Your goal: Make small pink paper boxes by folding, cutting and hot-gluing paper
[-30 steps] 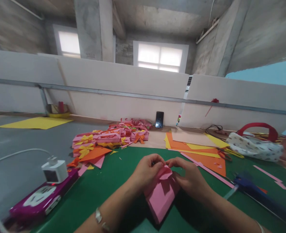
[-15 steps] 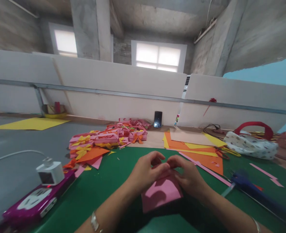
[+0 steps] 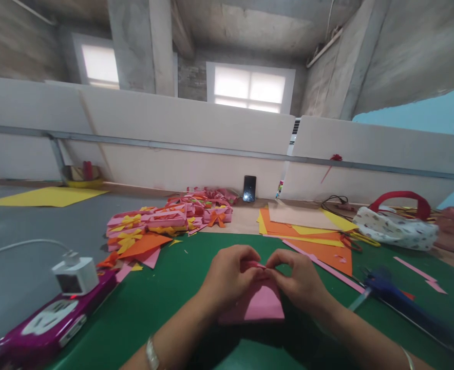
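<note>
A piece of pink paper (image 3: 263, 303) is held just above the green mat (image 3: 165, 329), its near edge toward me and its far edge bent up. My left hand (image 3: 232, 272) pinches that far edge between thumb and fingers. On the other side my right hand (image 3: 294, 275) pinches the same edge, its fingertips almost touching the left ones. Part of the fold is hidden behind the fingers. To the right lies a blue glue gun (image 3: 392, 290), smeared in the picture.
Pink and orange paper pieces with yellow bows (image 3: 150, 223) are heaped at the back left. Orange sheets (image 3: 323, 252) and a pink strip (image 3: 327, 267) lie right. A purple power strip (image 3: 57, 318) stands left, a phone (image 3: 249, 188) at the back, a white basket (image 3: 396, 228) far right.
The pink paper has tilted, so its near edge sits higher and flatter. My fingertips have come together along its far edge, and the right thumb and finger now pinch more visibly.
</note>
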The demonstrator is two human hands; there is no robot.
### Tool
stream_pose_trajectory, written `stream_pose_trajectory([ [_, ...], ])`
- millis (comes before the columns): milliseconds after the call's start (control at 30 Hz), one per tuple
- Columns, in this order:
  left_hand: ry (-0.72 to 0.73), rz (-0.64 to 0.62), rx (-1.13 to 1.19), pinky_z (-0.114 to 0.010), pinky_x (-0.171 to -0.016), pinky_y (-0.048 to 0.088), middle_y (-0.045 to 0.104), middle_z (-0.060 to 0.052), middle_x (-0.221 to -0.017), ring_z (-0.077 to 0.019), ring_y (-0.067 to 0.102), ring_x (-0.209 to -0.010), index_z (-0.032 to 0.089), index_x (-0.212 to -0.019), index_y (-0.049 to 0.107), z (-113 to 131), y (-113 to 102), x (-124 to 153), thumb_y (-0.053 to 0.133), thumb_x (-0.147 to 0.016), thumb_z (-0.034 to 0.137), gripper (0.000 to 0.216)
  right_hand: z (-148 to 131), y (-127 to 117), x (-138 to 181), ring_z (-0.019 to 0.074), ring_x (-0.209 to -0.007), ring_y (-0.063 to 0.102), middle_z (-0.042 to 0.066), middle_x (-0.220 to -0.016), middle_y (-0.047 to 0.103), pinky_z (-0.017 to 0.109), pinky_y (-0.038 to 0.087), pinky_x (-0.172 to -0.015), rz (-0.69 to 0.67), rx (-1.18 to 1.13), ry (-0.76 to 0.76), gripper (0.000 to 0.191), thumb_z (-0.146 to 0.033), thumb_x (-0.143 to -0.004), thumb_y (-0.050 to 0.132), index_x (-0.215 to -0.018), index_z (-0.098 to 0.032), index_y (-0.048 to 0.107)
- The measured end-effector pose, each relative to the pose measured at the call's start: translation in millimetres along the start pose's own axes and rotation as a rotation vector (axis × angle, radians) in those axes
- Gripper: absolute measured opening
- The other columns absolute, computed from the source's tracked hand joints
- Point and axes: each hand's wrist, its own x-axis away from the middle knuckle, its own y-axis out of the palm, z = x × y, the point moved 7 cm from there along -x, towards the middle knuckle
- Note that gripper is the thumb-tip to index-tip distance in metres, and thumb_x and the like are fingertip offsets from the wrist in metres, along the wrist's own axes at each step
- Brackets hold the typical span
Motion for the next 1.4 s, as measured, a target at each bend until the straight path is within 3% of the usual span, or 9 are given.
stream_pose_trajectory([
  [367,0.023,-0.087,0.060,-0.021,-0.060,0.038,0.065,0.000,-0.065,-0.0119,0.055,-0.064,0.016,-0.069,0.068,2,6,-3,0.049,-0.072,0.016,0.020,-6,-3,1,0.0128,-0.062,0.058,-0.001,-0.063,0.066,0.021,0.039,-0.059,0.008,0.000,0.005,0.007,-0.016,-0.068,0.063,-0.061,-0.017,0.063],
  [567,-0.109,0.045,0.215,-0.026,-0.062,0.044,0.068,-0.005,-0.081,-0.0161,0.060,-0.070,0.015,-0.104,0.059,-14,-17,-5,0.053,-0.075,0.033,0.035,19,-7,-6,0.0132,-0.060,0.057,0.000,-0.062,0.063,0.023,0.043,-0.057,0.035,-0.175,0.119,0.007,-0.018,-0.068,0.059,-0.061,-0.017,0.060],
  [667,-0.191,0.034,0.211,-0.027,-0.061,0.046,0.067,-0.004,-0.075,-0.0167,0.061,-0.067,0.013,-0.107,0.055,-23,-17,-5,0.060,-0.065,0.022,0.044,30,-2,-8,0.0139,-0.059,0.057,0.000,-0.061,0.061,0.024,0.044,-0.056,-0.002,-0.275,0.171,0.007,-0.020,-0.070,0.057,-0.064,-0.016,0.057],
  [733,-0.233,0.019,0.199,-0.026,-0.060,0.046,0.064,-0.001,-0.068,-0.0163,0.060,-0.065,0.012,-0.103,0.055,-28,-13,-5,0.056,-0.062,0.012,0.042,28,1,-8,0.0152,-0.068,0.059,0.002,-0.071,0.063,0.026,0.046,-0.062,-0.040,-0.251,0.142,0.005,-0.019,-0.069,0.058,-0.073,-0.016,0.059],
  [867,-0.202,0.000,0.177,-0.026,-0.061,0.044,0.062,0.000,-0.065,-0.0155,0.058,-0.064,0.013,-0.102,0.056,-24,-5,-5,0.050,-0.064,0.010,0.039,8,2,-4,0.0158,-0.087,0.058,0.003,-0.096,0.063,0.028,0.044,-0.075,-0.026,-0.111,-0.022,0.032,-0.013,-0.068,0.060,-0.099,-0.019,0.057],
  [1000,-0.133,0.015,0.081,-0.025,-0.060,0.041,0.062,0.000,-0.068,-0.0138,0.056,-0.062,0.016,-0.098,0.058,-20,-2,-4,0.044,-0.066,0.007,0.037,-3,-2,0,0.0111,-0.063,0.052,-0.002,-0.070,0.059,0.022,0.040,-0.058,0.039,-0.014,-0.132,0.018,-0.007,-0.073,0.050,-0.083,-0.019,0.057],
  [1100,-0.136,0.067,0.022,-0.024,-0.059,0.039,0.061,0.000,-0.066,-0.0131,0.054,-0.061,0.017,-0.091,0.060,-23,-7,-4,0.041,-0.064,0.004,0.036,-2,-8,0,0.0110,-0.061,0.051,-0.003,-0.069,0.057,0.021,0.039,-0.056,0.093,0.005,-0.168,0.021,-0.004,-0.072,0.046,-0.080,-0.020,0.056],
  [1200,-0.211,0.071,0.166,-0.023,-0.056,0.039,0.059,0.001,-0.062,-0.0126,0.053,-0.060,0.015,-0.089,0.058,-27,-9,-6,0.044,-0.066,0.007,0.028,1,-13,0,0.0128,-0.072,0.056,-0.001,-0.081,0.063,0.023,0.043,-0.065,0.156,0.000,-0.174,0.030,-0.003,-0.071,0.046,-0.091,-0.022,0.058],
  [1400,-0.272,0.012,0.543,-0.022,-0.050,0.042,0.053,0.006,-0.054,-0.0096,0.048,-0.049,0.013,-0.096,0.051,-22,-4,-6,0.050,-0.064,0.010,0.032,0,-12,-1,0.0191,-0.094,0.056,0.007,-0.102,0.060,0.030,0.045,-0.077,0.165,0.025,-0.170,0.021,-0.004,-0.067,0.049,-0.076,-0.019,0.061],
])
